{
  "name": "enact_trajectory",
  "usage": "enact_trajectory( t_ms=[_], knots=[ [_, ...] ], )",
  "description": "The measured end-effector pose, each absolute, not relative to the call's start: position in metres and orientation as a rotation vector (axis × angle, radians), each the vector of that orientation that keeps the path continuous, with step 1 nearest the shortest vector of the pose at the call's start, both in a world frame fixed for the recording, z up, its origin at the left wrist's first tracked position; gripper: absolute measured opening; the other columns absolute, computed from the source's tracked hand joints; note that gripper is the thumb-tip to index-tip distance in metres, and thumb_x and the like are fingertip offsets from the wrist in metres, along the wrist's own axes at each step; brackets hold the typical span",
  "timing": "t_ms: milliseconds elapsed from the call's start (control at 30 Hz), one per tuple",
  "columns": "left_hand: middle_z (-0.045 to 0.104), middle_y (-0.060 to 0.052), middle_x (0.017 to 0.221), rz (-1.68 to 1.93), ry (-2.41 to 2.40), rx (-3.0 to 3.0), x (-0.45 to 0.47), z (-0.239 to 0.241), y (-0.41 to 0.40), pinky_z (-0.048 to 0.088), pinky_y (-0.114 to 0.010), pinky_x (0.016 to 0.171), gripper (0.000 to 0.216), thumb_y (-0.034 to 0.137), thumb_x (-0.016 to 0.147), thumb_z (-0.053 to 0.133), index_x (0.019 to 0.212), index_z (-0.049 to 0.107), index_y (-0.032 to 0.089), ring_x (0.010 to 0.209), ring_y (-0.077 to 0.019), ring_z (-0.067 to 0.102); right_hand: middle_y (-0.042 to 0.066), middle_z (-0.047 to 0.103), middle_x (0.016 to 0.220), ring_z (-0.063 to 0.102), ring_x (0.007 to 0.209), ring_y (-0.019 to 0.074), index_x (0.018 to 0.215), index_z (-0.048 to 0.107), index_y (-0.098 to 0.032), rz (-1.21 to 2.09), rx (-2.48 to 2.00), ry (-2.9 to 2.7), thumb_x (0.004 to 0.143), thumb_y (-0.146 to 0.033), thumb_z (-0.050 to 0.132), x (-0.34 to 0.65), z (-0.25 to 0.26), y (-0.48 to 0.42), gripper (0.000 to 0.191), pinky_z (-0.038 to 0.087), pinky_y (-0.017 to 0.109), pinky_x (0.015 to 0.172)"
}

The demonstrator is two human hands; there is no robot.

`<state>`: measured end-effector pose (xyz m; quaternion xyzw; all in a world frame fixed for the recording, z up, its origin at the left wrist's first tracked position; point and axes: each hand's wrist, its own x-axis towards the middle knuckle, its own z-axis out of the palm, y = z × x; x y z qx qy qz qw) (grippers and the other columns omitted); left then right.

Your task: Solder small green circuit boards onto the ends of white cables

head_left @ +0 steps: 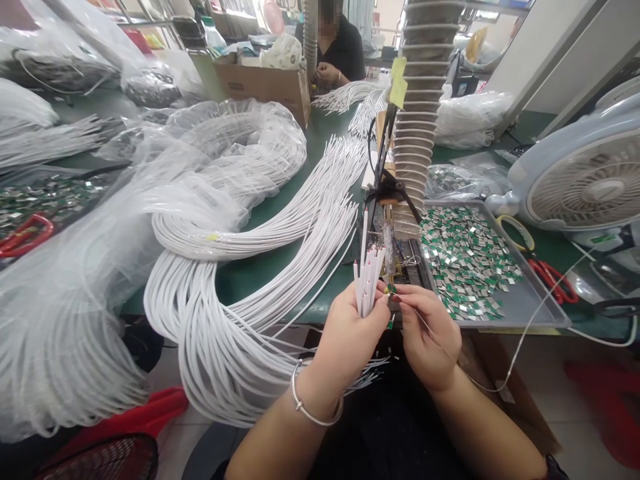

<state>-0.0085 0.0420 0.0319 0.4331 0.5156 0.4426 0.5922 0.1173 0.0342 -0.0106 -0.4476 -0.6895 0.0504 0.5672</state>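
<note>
My left hand [349, 337] is closed around a small bundle of white cables [368, 285] standing upright, with pinkish tips. Its thumb and forefinger meet my right fingertips at a small green circuit board [391, 289], partly hidden by the fingers. Closed in a pinch, my right hand [433, 337] holds thin solder wire [473, 385], which trails past the wrist to the right. Just above the fingertips, a soldering iron [389, 241] points downward in a stand. Long white cables [200, 333] hang in a thick loop over the table edge, left of my left hand.
A grey tray [543, 303] of small green-and-silver boards lies at right, beside red-handled scissors [555, 280] and a fan [600, 167]. A ribbed duct [417, 113] rises behind the iron. Plastic-wrapped cables [125, 220] cover the left. A person [345, 50] sits opposite, behind a cardboard box [270, 87].
</note>
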Motion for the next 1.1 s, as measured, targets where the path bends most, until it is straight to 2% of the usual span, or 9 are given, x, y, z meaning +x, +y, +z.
enact_trajectory(
  t_ms=[433, 1100],
  knots=[
    [0.054, 0.002, 0.072, 1.008, 1.197, 1.067, -0.01, 0.037, 0.041, 0.036, -0.021, 0.053, 0.008, 0.024, 0.08, 0.055, 0.081, 0.055, 0.016, 0.057, -0.0081, 0.042, 0.006, 0.069, 0.09, 0.067, 0.084, 0.0155, 0.091, 0.061, -0.019, 0.063, -1.041, -1.63, 0.082, -0.005, 0.053, 0.114, -0.003, 0.035, 0.018, 0.058, 0.029, 0.072],
    [0.054, 0.003, 0.073, 1.022, 1.102, 1.028, -0.013, 0.022, 0.038, 0.036, -0.02, 0.054, 0.008, 0.025, 0.083, 0.055, 0.083, 0.056, 0.017, 0.053, -0.0054, 0.038, 0.007, 0.065, 0.096, 0.063, 0.092, 0.0177, 0.099, 0.059, -0.019, 0.235, -1.023, -1.655, 0.085, -0.008, 0.048, 0.12, -0.011, 0.027, 0.022, 0.054, 0.035, 0.079]
  ],
)
